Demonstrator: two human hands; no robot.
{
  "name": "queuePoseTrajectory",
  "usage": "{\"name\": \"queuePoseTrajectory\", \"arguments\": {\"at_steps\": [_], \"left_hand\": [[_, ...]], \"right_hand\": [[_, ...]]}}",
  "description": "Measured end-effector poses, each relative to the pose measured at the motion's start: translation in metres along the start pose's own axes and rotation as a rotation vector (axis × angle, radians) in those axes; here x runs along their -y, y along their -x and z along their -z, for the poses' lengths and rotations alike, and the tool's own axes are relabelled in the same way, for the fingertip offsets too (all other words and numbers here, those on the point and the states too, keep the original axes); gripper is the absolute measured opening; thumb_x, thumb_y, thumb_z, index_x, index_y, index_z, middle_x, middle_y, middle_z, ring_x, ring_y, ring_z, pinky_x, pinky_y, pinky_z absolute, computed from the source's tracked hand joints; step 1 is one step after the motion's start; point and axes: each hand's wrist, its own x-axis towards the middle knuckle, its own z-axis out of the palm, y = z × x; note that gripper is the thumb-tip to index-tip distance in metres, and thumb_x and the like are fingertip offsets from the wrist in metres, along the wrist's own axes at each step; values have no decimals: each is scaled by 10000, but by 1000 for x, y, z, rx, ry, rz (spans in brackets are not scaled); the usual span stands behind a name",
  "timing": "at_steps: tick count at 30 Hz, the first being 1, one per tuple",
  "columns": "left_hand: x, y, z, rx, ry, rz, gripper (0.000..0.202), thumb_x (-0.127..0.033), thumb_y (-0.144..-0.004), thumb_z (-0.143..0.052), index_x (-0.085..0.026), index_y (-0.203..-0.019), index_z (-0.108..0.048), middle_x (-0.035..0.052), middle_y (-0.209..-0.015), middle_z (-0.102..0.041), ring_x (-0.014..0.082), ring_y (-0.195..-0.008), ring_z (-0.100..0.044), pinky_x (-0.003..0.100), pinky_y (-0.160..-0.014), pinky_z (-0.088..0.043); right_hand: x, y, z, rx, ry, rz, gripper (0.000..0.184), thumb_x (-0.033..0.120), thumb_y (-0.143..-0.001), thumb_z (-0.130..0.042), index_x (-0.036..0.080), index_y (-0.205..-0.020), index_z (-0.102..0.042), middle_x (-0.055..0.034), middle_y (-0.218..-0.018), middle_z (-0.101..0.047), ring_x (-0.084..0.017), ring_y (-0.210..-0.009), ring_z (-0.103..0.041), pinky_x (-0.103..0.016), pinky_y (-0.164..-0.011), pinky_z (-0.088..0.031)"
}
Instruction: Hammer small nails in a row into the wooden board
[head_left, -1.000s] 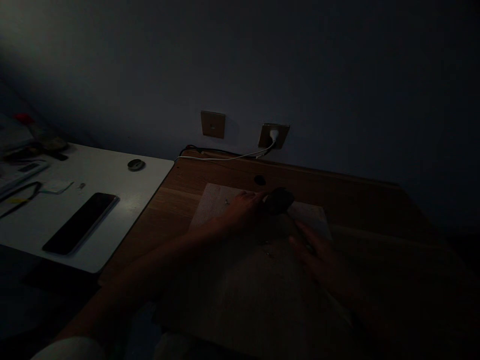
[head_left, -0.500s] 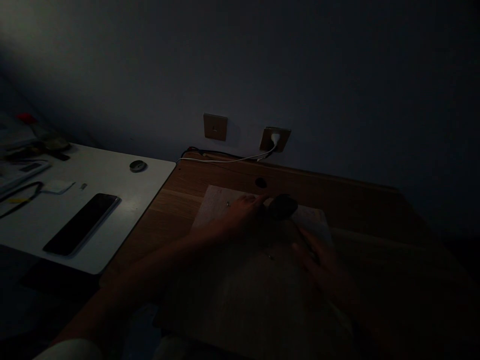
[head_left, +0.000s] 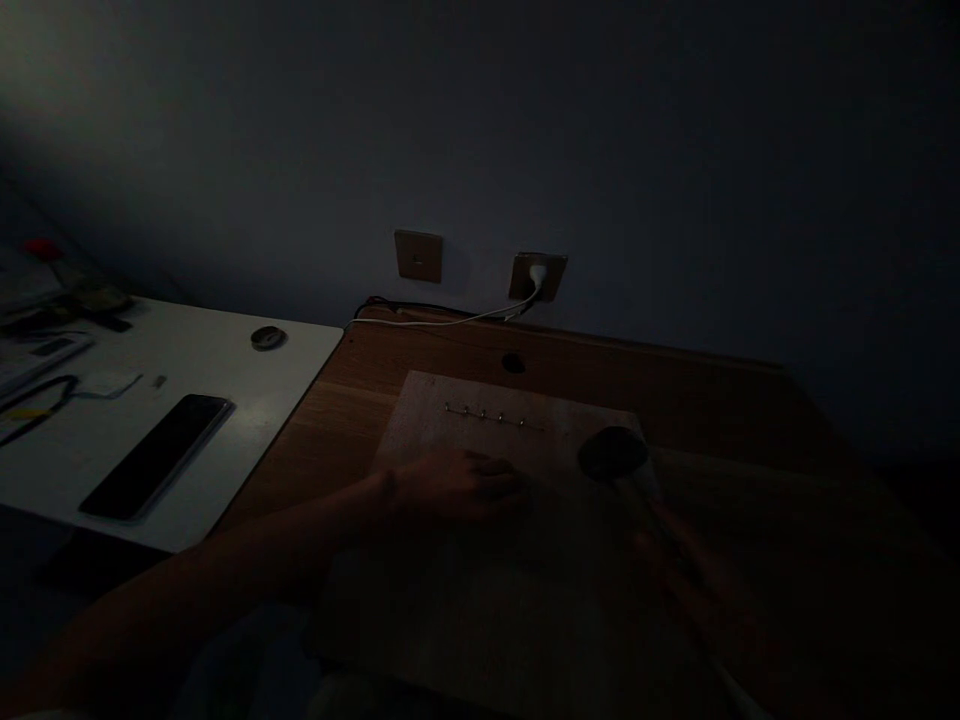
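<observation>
A pale wooden board [head_left: 570, 540] lies in front of me in dim light. Several small nails [head_left: 484, 414] stand in a row across its far part. My left hand [head_left: 465, 487] rests on the board just nearer to me than that row, its fingers curled and pressed together. Whatever those fingertips may hold is hidden. On the right, my right hand [head_left: 694, 575] is wrapped round the handle of a hammer [head_left: 613, 455]. The hammer's dark, rounded head is over the board's far right part, apart from the nails.
Beneath the board is a brown wooden desk [head_left: 341, 410]. A white table [head_left: 225, 365] adjoins it at left, bearing a phone [head_left: 157, 458], a small round tin [head_left: 268, 338] and other clutter. Cables [head_left: 442, 322] run along the wall to a socket [head_left: 538, 277].
My left hand has moved back from the far part of the board toward me, uncovering the row of nails. The hammer and my right hand have shifted right and nearer to me.
</observation>
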Motion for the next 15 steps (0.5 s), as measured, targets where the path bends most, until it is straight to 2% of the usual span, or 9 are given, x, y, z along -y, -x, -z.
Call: {"name": "queuePoseTrajectory", "arguments": {"at_steps": [3, 5, 7, 10, 12, 15], "left_hand": [[0, -4, -4, -7, -20, 8, 240, -260, -1035, -510, -131, -1185, -645, 135, -1154, -711, 189, -942, -689, 282, -770, -558], [2, -8, -3, -12, -53, -33, 214, -282, -1007, -566, -128, -1117, -665, 129, -1093, -711, 184, -872, -677, 286, -737, -551], [2, -12, -1, -27, -112, -118, 165, -253, -993, -585, -128, -1037, -683, 117, -1050, -709, 193, -875, -663, 306, -756, -546], [4, -18, 2, -74, -162, -200, 127, -208, -987, -588, -138, -999, -694, 109, -1054, -706, 210, -951, -651, 332, -837, -535], [5, -21, 1, -101, -132, -158, 135, -209, -991, -589, -144, -1054, -689, 117, -1093, -699, 199, -966, -649, 315, -840, -535], [6, -22, -2, -99, -68, -64, 168, -218, -1014, -556, -137, -1101, -675, 112, -1035, -703, 177, -899, -647, 282, -752, -540]], "right_hand": [[5, 0, 1, 35, -41, -41, 716, 656, -844, -519, 216, -1402, -603, -127, -1456, -622, -367, -1382, -533, -525, -1153, -426], [10, -1, 2, 35, -63, -72, 752, 651, -818, -521, 189, -1408, -589, -144, -1472, -603, -372, -1393, -520, -531, -1162, -414], [11, -1, 2, 36, -72, -96, 774, 653, -806, -529, 178, -1414, -583, -158, -1485, -587, -385, -1398, -510, -551, -1157, -411], [7, -2, -1, 24, -76, -100, 732, 653, -823, -543, 225, -1413, -601, -141, -1451, -624, -386, -1380, -530, -552, -1126, -442], [4, -2, -3, 12, -75, -84, 710, 649, -835, -544, 245, -1415, -605, -129, -1434, -640, -370, -1379, -534, -530, -1119, -453], [1, -3, -4, 13, -76, -61, 712, 650, -842, -540, 247, -1426, -599, -126, -1433, -642, -365, -1381, -534, -521, -1111, -462]]}}
